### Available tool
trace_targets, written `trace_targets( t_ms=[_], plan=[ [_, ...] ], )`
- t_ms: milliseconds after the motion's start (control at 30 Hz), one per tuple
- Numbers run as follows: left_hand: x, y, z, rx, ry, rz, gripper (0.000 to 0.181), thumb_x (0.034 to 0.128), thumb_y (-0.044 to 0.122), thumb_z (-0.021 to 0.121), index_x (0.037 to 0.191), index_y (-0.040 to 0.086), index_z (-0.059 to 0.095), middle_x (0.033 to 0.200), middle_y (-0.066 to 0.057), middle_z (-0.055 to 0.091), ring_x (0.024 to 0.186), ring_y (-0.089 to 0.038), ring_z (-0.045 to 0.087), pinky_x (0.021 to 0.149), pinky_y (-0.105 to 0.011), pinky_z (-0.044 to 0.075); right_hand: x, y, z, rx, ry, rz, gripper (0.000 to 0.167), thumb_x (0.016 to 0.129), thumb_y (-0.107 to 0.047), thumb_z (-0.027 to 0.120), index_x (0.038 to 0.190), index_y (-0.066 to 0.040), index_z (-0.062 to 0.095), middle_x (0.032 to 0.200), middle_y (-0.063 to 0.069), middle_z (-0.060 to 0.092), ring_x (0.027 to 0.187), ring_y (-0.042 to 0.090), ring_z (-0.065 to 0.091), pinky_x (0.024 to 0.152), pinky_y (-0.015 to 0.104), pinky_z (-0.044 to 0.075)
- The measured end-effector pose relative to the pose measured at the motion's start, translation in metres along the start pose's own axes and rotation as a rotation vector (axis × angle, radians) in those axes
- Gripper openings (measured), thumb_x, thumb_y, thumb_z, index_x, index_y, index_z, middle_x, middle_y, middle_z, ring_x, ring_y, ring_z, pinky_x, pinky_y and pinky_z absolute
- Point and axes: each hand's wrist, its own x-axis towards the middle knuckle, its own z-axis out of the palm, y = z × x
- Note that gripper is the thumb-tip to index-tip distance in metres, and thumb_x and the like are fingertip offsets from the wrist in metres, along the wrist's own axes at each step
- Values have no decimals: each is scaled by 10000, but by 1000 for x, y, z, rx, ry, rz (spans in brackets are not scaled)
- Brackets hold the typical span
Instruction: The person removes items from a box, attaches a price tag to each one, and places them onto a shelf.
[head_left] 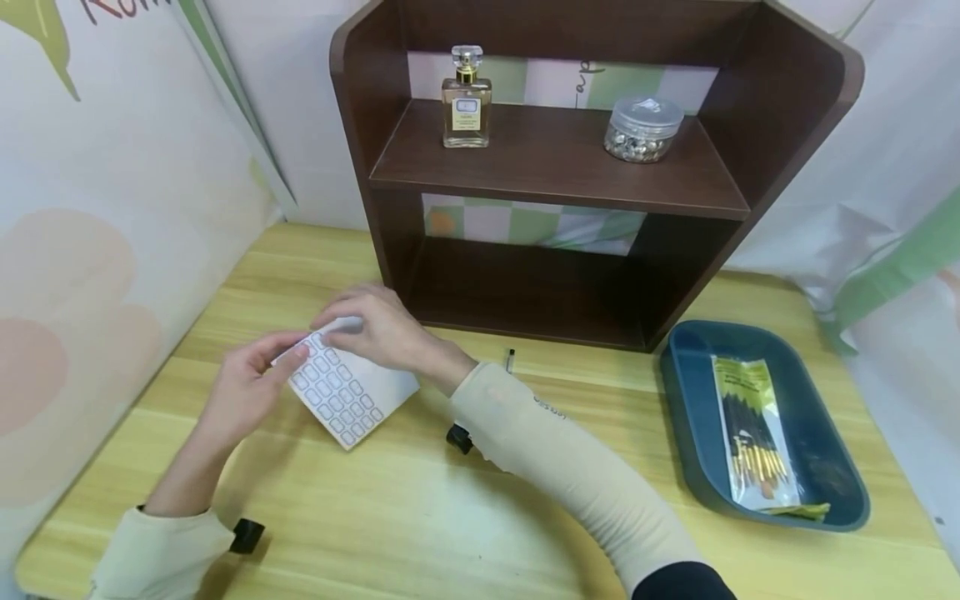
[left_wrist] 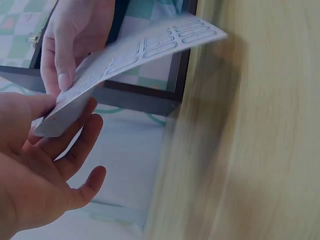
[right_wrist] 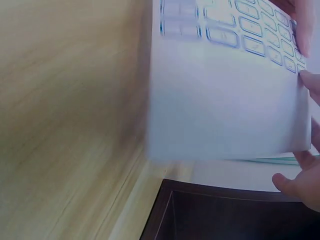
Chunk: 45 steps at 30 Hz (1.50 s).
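Observation:
A white sheet with rows of blue-outlined labels (head_left: 337, 392) is held tilted above the table at the left. My left hand (head_left: 251, 383) pinches its left corner, thumb on the printed face and fingers beneath, as the left wrist view shows. At the upper edge my right hand (head_left: 382, 329) grips the sheet, its thumb and fingertips close to the labels. In the right wrist view the blank part of the sheet (right_wrist: 225, 105) fills the middle, with labels along the top.
Behind stands a dark brown shelf (head_left: 555, 183) with a perfume bottle (head_left: 467, 108) and a clear jar (head_left: 643, 131). A blue tray (head_left: 682, 417) holding a brush pack (head_left: 753, 433) is at the right. A small dark-tipped item (head_left: 510, 360) lies beside the right forearm.

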Motion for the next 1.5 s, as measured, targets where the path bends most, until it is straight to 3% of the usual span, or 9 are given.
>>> trace_targets(
  t_ms=[100, 200, 467, 767, 967, 1133, 1333, 1500],
  plan=[
    [-3, 1, 3, -22, 5, -13, 337, 1049, 186, 560, 1254, -67, 647, 1137, -223, 692, 865, -15, 622, 701, -172, 534, 0, 0, 2, 71, 12, -1, 168, 913, -117, 759, 1080, -105, 775, 1063, -14, 747, 1016, 68, 638, 937, 146, 422],
    [-6, 2, 4, -42, 16, -3, 323, 1053, 169, 549, 1270, -54, 635, 1083, -231, 694, 819, -52, 631, 662, -207, 537, 0, 1, 4, 141, 11, 20, 151, 930, -88, 732, 1076, -82, 772, 1046, 1, 754, 988, 48, 645, 920, 137, 442],
    [-7, -1, 5, -32, 95, 152, 282, 952, 19, 679, 1234, 25, 685, 1203, -149, 689, 1041, -17, 615, 865, -127, 480, -3, 4, 1, 248, -10, 94, 135, 969, -84, 677, 1070, -80, 767, 1040, -17, 748, 996, 26, 632, 945, 156, 449],
    [-7, 2, 8, 28, 167, 148, 273, 890, 23, 758, 1162, 39, 742, 1161, -125, 717, 1035, 66, 604, 873, -104, 470, -4, 7, -4, 278, -48, 82, 149, 980, -68, 656, 1086, -68, 762, 1062, -3, 744, 998, 25, 630, 942, 160, 457],
    [-7, 3, 9, 56, 167, 134, 273, 867, 63, 794, 1138, 57, 758, 1140, -116, 723, 1041, 94, 594, 886, -90, 462, -5, 7, -6, 318, -66, 95, 134, 980, -65, 656, 1059, -63, 763, 1049, -1, 745, 1002, 43, 641, 945, 172, 472],
    [-9, 3, 10, 79, 126, 147, 408, 810, 71, 848, 1201, 76, 731, 1179, -90, 716, 1065, 40, 596, 924, -110, 448, -5, 8, -9, 368, -72, 98, 118, 977, -43, 651, 1029, -40, 757, 1013, 22, 746, 936, 79, 662, 864, 203, 526],
    [-7, 2, 13, 63, 127, 206, 389, 807, 1, 828, 1181, 50, 732, 1162, -102, 720, 1073, 26, 599, 951, -127, 443, -5, 11, -12, 419, -110, 109, 125, 983, -17, 630, 1030, -17, 745, 988, 40, 739, 831, 119, 662, 748, 243, 552],
    [-6, 3, 14, 44, 155, 251, 371, 788, -42, 824, 1142, 33, 745, 1110, -118, 733, 1040, 44, 612, 937, -122, 456, -7, 11, -14, 395, -122, 85, 126, 970, -30, 652, 1054, -31, 746, 1010, 29, 740, 865, 116, 663, 784, 237, 544]
  ],
)
